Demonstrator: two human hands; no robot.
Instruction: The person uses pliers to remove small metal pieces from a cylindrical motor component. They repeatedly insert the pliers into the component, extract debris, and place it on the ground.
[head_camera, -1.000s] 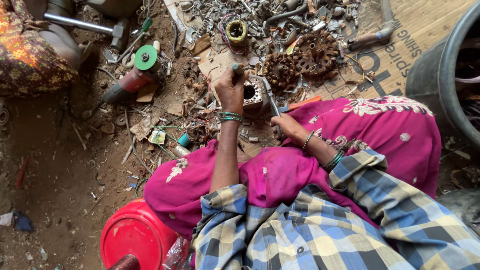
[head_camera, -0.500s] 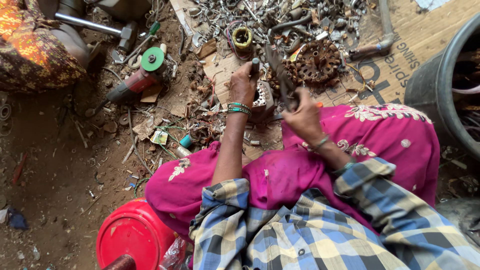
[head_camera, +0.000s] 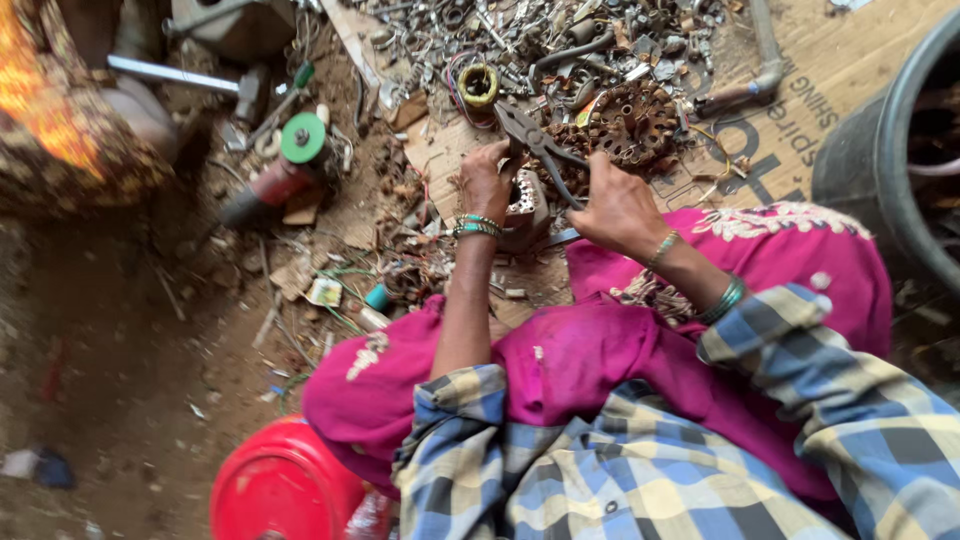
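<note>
- Both hands are busy out in front of me: my left hand (head_camera: 487, 180) is closed around a small metal motor part (head_camera: 527, 208) and pins it to the ground, and my right hand (head_camera: 617, 208) is wrapped tight round the handles of the pliers (head_camera: 535, 140).
- Biggest thing around is the black tub (head_camera: 880, 150) off on my right, standing well apart from the work. The cardboard sheet (head_camera: 800, 90) I'm working on runs under everything, with the scrap metal pile (head_camera: 560, 40) along its far edge.
- Red plastic bucket (head_camera: 285, 490) sits down low by my left knee, and my pink skirt (head_camera: 600, 350) covers most of the bottom of the view.
- Rusty toothed rotor (head_camera: 633, 122) is just past my right hand, near the plier handles but not touching as far as I can tell.
- Grinder with the green disc (head_camera: 290, 160) lies on the dirt floor to my left, nobody touching it.
- Small yellowish wire coil (head_camera: 478, 85) sits just beyond the plier tips.
- Step I'd say I'm on: pulling or snipping bits out of that motor part. The plier nose points up and away from it right now, so I reckon I'm between bites.
- Next move probably needs the nose brought back down onto the part, with a firm left grip so it doesn't twist loose. Can't tell if anything is caught in the jaws, too small to see.
</note>
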